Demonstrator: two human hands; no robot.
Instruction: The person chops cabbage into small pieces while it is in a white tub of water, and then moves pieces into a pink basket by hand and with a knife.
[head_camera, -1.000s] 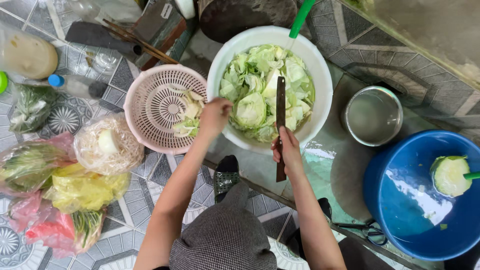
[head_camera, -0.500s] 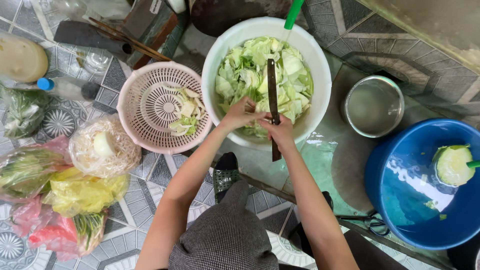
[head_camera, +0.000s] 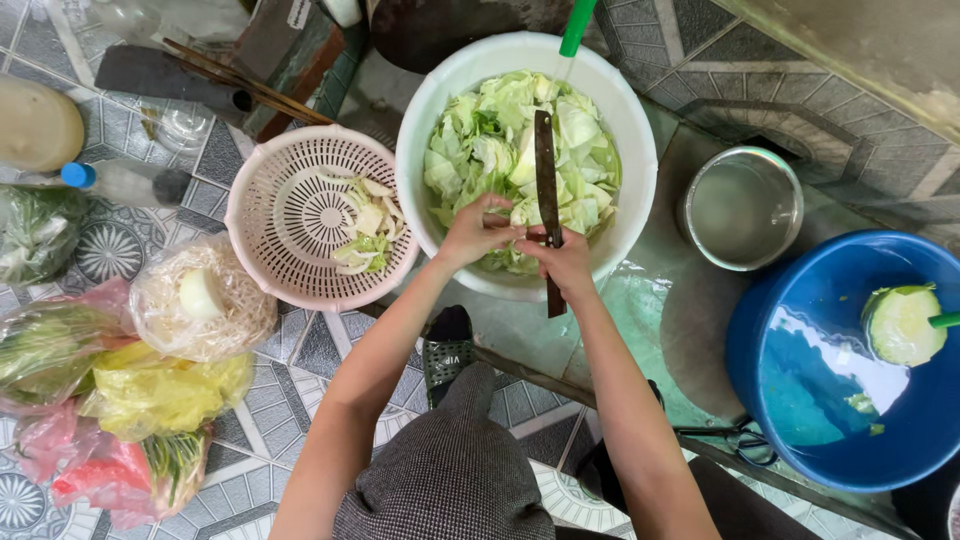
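Note:
A white basin (head_camera: 620, 120) full of pale green cabbage pieces (head_camera: 500, 140) stands on the tiled floor in front of me. My right hand (head_camera: 563, 262) grips a long dark knife (head_camera: 546, 170) over the basin's near rim, blade pointing away from me. My left hand (head_camera: 478, 230) is right beside it, fingers curled on a cabbage piece at the blade. A pink perforated colander (head_camera: 270, 215) to the left of the basin holds a few cabbage scraps (head_camera: 365, 230).
A blue tub (head_camera: 800, 380) with water and a green scoop sits at right, a steel pot (head_camera: 742, 205) behind it. Bags of vegetables (head_camera: 130, 380) lie at left, with a bottle (head_camera: 115, 182) and chopsticks (head_camera: 240, 80) further back. Scissors (head_camera: 735, 440) lie near my right knee.
My left hand came from the colander to the basin and now meets my right hand at the knife. The knife stayed over the cabbage.

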